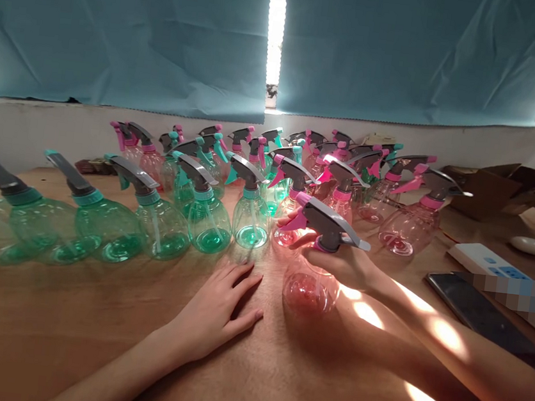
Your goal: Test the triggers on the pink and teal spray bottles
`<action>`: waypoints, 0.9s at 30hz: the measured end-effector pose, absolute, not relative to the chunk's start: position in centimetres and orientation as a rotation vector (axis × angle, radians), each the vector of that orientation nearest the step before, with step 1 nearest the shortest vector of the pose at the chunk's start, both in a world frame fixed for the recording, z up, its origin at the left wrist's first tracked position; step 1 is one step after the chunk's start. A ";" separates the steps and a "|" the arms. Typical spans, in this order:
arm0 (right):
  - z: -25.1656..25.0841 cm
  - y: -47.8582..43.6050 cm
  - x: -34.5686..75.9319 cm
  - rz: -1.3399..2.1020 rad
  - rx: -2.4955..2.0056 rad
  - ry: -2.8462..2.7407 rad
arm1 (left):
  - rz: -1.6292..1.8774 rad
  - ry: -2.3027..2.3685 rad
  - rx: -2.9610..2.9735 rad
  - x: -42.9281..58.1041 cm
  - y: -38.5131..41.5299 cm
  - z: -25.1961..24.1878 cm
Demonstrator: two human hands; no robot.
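My right hand [344, 265] is wrapped round the neck of a pink spray bottle [309, 289], just below its grey and pink trigger head. This bottle stands upright on the wooden table [237, 377], nearest to me among the pink ones. My left hand [216, 307] lies flat on the table, fingers spread, holding nothing. Just beyond its fingertips are a green spray bottle [252, 224] and another green spray bottle [209, 226]. Behind my right hand's fingers stands a further pink spray bottle [286, 236], partly covered.
Several green spray bottles [118, 235] line the left side, with mixed pink and green ones crowded behind. To the right are a pink spray bottle [409, 226], a white power strip [487, 259], a dark phone [481, 315], a white mouse [531, 246] and an open cardboard box [495, 191].
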State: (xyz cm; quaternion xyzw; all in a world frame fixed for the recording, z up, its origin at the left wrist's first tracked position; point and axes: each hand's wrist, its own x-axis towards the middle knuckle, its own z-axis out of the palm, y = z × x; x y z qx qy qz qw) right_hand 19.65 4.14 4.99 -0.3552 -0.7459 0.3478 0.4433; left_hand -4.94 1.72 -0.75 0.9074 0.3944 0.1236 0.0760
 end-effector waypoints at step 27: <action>5.2 4.2 19.6 0.907 -0.731 -1.866 | 0.365 1.196 2.683 -4.9 1.6 -0.7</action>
